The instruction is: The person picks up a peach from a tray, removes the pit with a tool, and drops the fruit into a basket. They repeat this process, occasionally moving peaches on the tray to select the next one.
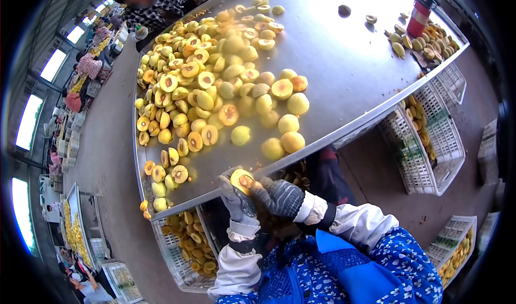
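Fingers of the right hand (279, 196) partly hide the halved fruit (242, 181).

On my feed I have the left hand in a light grey knit glove (235, 196) raised palm inward, its fingers curled in a hold. The right hand in a dark grey knit glove (282, 197) comes across from the right, its knuckles bent and its thumb side close against the left fingers. I can't be sure how tightly its fingertips close, since they are small and partly hidden. My left forearm in a white sleeve (234, 272) rises steeply; my right forearm in a white sleeve (363, 223) slants inward, both wrists banded in black.
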Available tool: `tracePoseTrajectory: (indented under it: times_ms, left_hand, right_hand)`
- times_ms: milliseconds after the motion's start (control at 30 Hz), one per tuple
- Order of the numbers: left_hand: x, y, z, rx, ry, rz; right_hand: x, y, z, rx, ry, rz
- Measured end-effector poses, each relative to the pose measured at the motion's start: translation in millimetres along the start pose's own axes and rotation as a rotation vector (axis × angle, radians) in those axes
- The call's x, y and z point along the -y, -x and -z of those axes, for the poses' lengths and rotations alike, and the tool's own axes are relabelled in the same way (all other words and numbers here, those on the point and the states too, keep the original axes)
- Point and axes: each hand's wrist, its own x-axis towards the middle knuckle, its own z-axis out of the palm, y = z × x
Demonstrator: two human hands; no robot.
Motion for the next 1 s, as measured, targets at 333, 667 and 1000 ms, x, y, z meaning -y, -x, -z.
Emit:
tracePoseTrajectory:
  times_ms: [333,667,1000]
  left_hand:
    - [-3.3,2.2,1.8,0.091,-0.064,0.126]
    - [3.5,-7.8,6.4,0.178,-0.268,0.036]
    - [-31.5,3.0,2.1,0.468,-0.504,-0.051]
  right_hand:
    - [-1.9,1.4,24.7,0.224,-0.119,-0.089]
    - [-23.9,1.8,14.8,0.521,-0.742,-0.557]
    - [-85.6,14.0,-22.3,0.957,-1.381,-0.559]
